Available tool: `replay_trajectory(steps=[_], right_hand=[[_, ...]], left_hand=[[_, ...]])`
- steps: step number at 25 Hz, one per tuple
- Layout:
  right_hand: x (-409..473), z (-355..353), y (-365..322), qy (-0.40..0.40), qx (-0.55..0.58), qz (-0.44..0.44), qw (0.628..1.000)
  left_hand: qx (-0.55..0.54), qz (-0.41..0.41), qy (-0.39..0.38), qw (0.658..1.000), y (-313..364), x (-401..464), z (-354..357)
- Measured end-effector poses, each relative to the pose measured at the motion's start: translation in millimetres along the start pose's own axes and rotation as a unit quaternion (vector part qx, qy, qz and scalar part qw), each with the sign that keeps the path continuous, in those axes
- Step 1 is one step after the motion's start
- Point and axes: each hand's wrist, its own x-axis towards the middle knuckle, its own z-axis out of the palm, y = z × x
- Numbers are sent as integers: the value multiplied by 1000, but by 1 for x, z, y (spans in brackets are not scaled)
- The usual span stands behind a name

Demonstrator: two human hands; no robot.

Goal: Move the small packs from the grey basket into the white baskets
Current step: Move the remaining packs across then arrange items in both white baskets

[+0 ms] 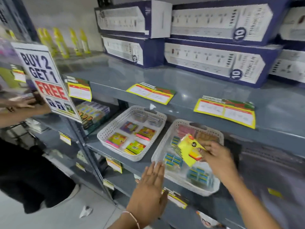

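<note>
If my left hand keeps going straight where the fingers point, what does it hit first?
Probably the near rim of the right white basket: the left hand is flat and open, fingertips almost at it. Depth is unclear.

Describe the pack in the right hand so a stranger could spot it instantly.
Find the grey shelf holding two white baskets; go to the right basket. Above it, the right hand pinches a yellow pack. It is the only bright yellow pack there, tilted and lifted above the blue packs lying flat.

Two white lattice-walled baskets (105,138) (158,154) sit mid-frame on a grey shelf (148,164). The pack (189,147) is yellow with red; blue packs (173,160) lie lower right; navy-and-white boxes (214,63) stand above.
</note>
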Motion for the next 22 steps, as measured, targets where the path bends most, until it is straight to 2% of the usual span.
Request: replay_trajectory(steps=[4, 7, 9, 11, 14, 16, 17, 19, 22], right_hand=[[38, 123, -18, -73, -21, 26, 997], [62, 199, -29, -90, -101, 25, 991], [77, 237, -29, -92, -195, 33, 976], [87, 261, -26, -87, -295, 74, 949], [94, 274, -20, -96, -421, 141, 891], [93, 280, -20, -99, -502, 150, 846], [91, 284, -18, -94, -533, 145, 829], [86, 290, -15, -78, -563, 129, 813], [84, 298, -17, -86, -576, 139, 801]], left_hand=[[12, -57, -37, 998, -86, -4, -6], [26, -72, -78, 994, -133, 2, -9], [21, -65, -101, 993, -155, 7, -10], [12, -50, -112, 992, -169, 12, -13], [26, -6, -85, 996, -184, 15, -15], [26, 21, -98, 995, -193, 15, -18], [17, 32, -81, 996, -199, 15, -17], [-5, 53, -53, 997, -208, 19, -19], [-124, 2, -32, 992, -234, 40, -25]])
